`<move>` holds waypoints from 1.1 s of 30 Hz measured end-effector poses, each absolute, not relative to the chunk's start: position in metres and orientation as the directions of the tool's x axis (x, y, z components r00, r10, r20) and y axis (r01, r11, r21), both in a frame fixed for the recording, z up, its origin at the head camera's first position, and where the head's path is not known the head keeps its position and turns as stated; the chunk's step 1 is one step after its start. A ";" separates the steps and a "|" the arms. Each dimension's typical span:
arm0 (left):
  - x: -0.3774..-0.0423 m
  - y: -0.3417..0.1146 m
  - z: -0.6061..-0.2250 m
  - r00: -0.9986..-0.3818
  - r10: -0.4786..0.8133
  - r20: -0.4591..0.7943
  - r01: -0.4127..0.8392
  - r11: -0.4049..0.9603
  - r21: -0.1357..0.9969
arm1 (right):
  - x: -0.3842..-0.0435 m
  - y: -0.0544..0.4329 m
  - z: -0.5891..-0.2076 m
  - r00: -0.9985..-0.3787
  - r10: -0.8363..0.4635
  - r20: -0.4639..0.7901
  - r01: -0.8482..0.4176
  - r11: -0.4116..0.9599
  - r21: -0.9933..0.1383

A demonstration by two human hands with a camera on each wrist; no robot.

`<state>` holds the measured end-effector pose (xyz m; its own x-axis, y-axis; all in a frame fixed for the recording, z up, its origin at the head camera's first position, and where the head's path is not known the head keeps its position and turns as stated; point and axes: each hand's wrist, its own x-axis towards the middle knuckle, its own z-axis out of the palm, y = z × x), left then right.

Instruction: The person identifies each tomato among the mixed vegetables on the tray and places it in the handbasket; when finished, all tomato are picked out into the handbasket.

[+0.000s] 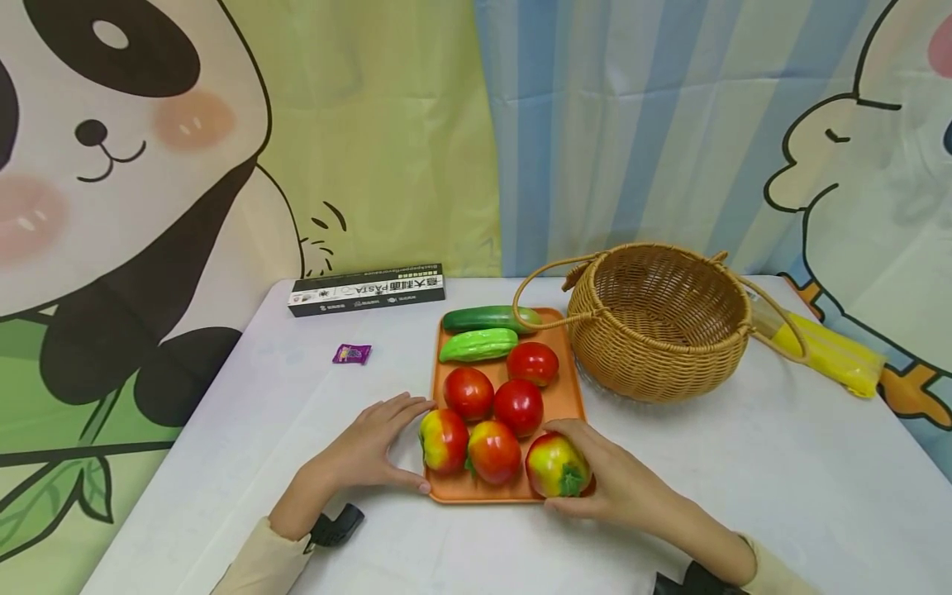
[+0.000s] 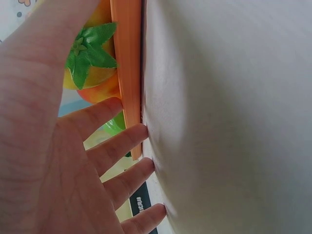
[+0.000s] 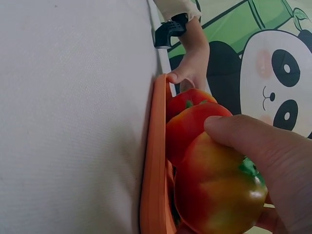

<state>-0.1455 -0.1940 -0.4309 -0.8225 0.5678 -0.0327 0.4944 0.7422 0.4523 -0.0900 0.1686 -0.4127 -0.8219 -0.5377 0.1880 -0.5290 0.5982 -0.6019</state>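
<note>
Right fingers (image 1: 571, 427) grip a tomato (image 1: 554, 464); left fingers (image 2: 119, 145) spread; box (image 1: 368, 291) reads "PASTA" and, seemingly, "Blackpepper".

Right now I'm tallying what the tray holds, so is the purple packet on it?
No, the purple packet lies on the table, left of the tray and apart from it.

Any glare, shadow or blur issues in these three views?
Head: small glossy highlights on the red tomatoes. Left wrist: soft shadow on the white tabletop beside the orange tray; lettering on the black box too small and soft to read. Right wrist: bright glare spot near the right edge of the red-and-yellow fruit in the right hand.
</note>
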 end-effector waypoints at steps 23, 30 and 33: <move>-0.146 -0.196 -0.433 -0.833 0.551 -0.050 0.475 0.759 0.446 | -0.094 0.180 -0.404 -0.822 -0.515 0.243 -0.546 0.593 -0.591; -0.147 -0.195 -0.433 -0.826 0.562 -0.038 0.489 0.749 0.448 | -0.094 0.185 -0.399 -0.812 -0.510 0.282 -0.573 0.608 -0.550; -0.147 -0.195 -0.432 -0.824 0.565 -0.036 0.492 0.746 0.449 | -0.096 0.188 -0.394 -0.817 -0.510 0.270 -0.566 0.618 -0.546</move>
